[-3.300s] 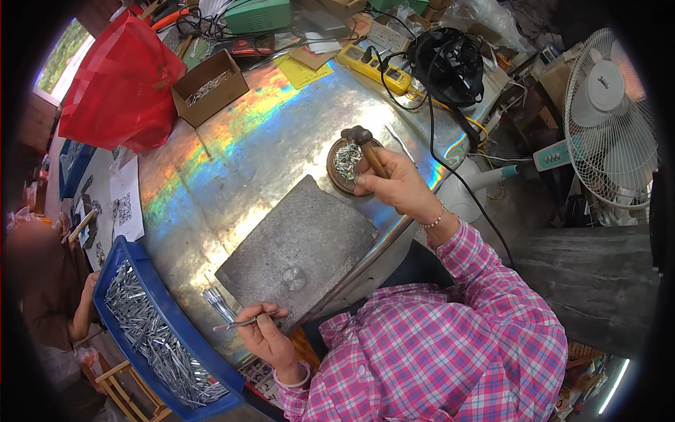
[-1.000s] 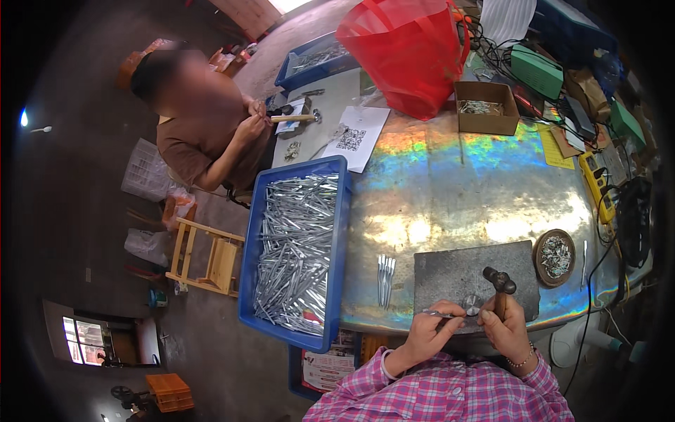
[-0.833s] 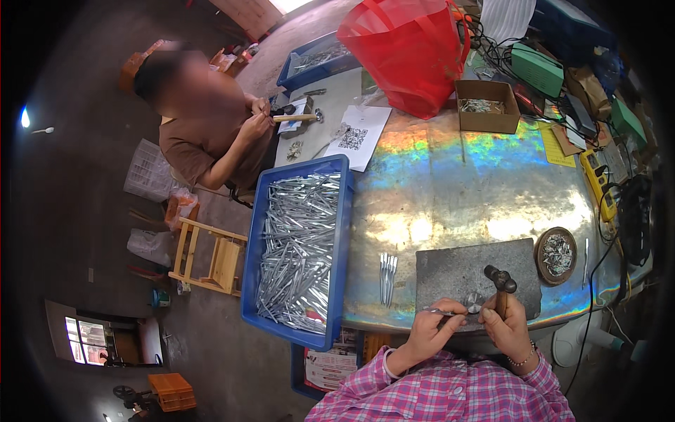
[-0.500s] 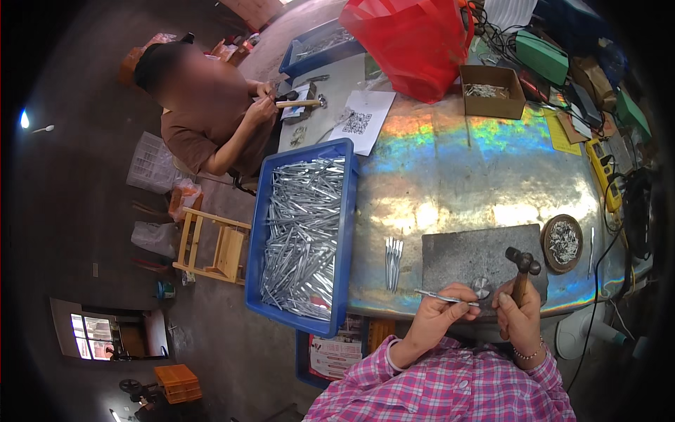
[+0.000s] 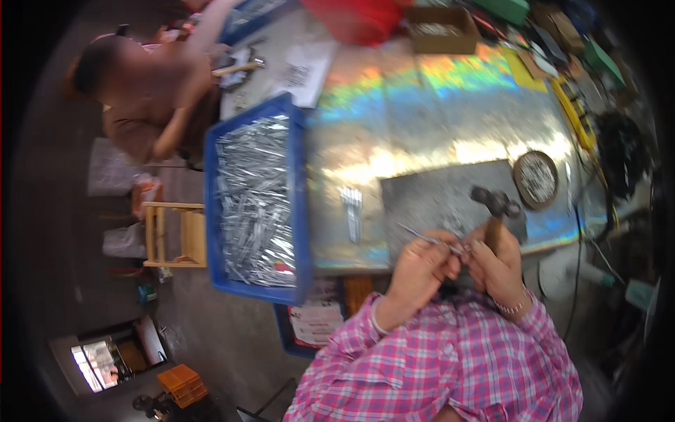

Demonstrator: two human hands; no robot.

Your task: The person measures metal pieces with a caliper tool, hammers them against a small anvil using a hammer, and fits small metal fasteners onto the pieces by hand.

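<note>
My left hand (image 5: 415, 274) pinches a slim silver metal piece (image 5: 420, 235), tilted above the front edge of a dark grey slab (image 5: 415, 200). The wooden handle of a hammer (image 5: 497, 202) is held in my right hand (image 5: 500, 266), head up. My right thumb and fingers also meet at the near end of the slim piece; any small part between them is blurred. Several similar pieces (image 5: 351, 214) lie side by side left of the slab. A round bowl (image 5: 521, 195) of small metal parts stands at its right.
Left of my work spot, a blue bin (image 5: 299, 190) holds many slim metal pieces. Beyond it, a person in brown (image 5: 133, 133) sits near another hammer (image 5: 239, 68). A cardboard box (image 5: 443, 42), red bag (image 5: 358, 17) and yellow power strip (image 5: 573, 112) are farther back.
My hands have come together, my right fingers meeting the end of the slim piece. The whole view has shifted, so the table things appear higher and farther left.
</note>
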